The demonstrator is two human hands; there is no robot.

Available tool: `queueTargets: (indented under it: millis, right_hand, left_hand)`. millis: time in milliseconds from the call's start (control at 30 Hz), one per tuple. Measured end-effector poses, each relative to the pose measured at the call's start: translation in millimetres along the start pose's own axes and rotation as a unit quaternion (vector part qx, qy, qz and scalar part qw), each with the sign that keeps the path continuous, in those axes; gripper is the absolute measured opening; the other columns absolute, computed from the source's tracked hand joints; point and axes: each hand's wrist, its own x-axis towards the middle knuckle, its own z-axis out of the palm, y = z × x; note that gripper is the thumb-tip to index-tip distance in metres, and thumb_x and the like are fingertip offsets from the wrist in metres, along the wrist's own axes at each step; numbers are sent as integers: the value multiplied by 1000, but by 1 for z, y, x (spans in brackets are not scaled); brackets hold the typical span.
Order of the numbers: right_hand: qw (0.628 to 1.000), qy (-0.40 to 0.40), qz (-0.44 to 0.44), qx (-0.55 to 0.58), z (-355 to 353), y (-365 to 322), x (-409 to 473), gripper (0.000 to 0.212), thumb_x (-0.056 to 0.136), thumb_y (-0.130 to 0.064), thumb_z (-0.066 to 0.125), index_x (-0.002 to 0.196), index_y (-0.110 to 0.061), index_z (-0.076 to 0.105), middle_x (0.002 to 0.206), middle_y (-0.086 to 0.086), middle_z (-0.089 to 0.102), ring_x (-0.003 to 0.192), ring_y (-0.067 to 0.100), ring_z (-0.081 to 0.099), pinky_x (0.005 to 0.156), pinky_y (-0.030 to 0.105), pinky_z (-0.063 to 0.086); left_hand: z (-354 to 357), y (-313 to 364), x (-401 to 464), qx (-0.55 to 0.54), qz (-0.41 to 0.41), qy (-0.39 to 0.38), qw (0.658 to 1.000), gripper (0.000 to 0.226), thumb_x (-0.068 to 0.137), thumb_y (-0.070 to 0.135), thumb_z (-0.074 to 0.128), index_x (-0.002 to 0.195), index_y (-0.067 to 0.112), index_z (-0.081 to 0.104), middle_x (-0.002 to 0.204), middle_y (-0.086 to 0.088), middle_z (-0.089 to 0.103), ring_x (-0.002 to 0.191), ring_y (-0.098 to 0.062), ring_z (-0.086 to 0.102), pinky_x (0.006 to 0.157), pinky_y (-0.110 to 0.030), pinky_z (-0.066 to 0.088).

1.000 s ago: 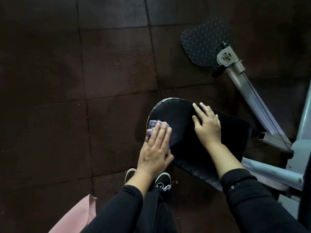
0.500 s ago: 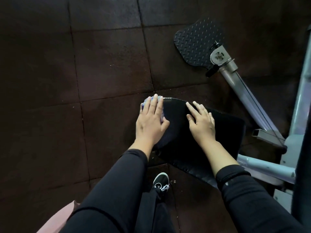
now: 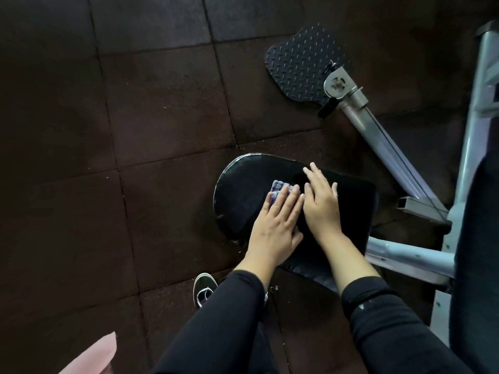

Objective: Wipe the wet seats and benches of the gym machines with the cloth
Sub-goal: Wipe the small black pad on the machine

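A black padded seat [image 3: 240,195] of a gym machine lies below me, rounded at its left end. A small blue-purple cloth [image 3: 278,188] sits on the middle of the seat. My left hand [image 3: 275,228] presses flat on the cloth with straight fingers, and only the cloth's far edge shows past the fingertips. My right hand [image 3: 321,203] rests flat on the seat just right of the left hand, fingers straight and nearly touching it.
A black diamond-plate footplate [image 3: 302,63] on a grey metal arm [image 3: 383,141] stands beyond the seat. Grey frame tubes [image 3: 410,255] run at the right. Dark rubber floor tiles [image 3: 135,130] surround the machine. My shoe [image 3: 204,288] is below the seat, pink fabric [image 3: 94,354] at the bottom left.
My left hand slid the cloth from the seat's left edge toward its middle, ending beside my right hand. The right hand stayed on the seat.
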Motion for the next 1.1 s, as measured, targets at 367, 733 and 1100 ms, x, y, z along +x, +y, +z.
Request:
queueTargets:
  millis: [367, 733, 1100]
  right_hand:
    - [996, 32, -57, -62, 41, -3, -57, 58, 94, -40, 33, 144, -10, 36, 153, 7, 30, 143, 21, 20, 119, 41, 11]
    - [988, 57, -46, -138, 51, -1, -39, 58, 91, -38, 43, 142, -10, 41, 150, 17, 34, 139, 41, 26, 113, 48, 19]
    - [991, -11, -99, -85, -22, -76, -57, 52, 64, 9, 59, 117, 5, 62, 121, 26, 59, 103, 45, 60, 94, 44, 42]
  left_hand:
    - [-16, -61, -10, -27, -92, 60, 994, 60, 94, 33, 34, 147, 5, 36, 155, -10, 30, 145, -24, 24, 118, -37, 10]
    - [-27, -57, -11, -15, -99, 22, 995, 61, 91, 33, 32, 145, 5, 39, 153, -11, 34, 143, -24, 30, 119, -38, 18]
    - [-141, -35, -41, -15, -203, -46, 978, 55, 99, 38, 32, 150, 18, 31, 155, -2, 33, 143, -19, 28, 116, -43, 21]
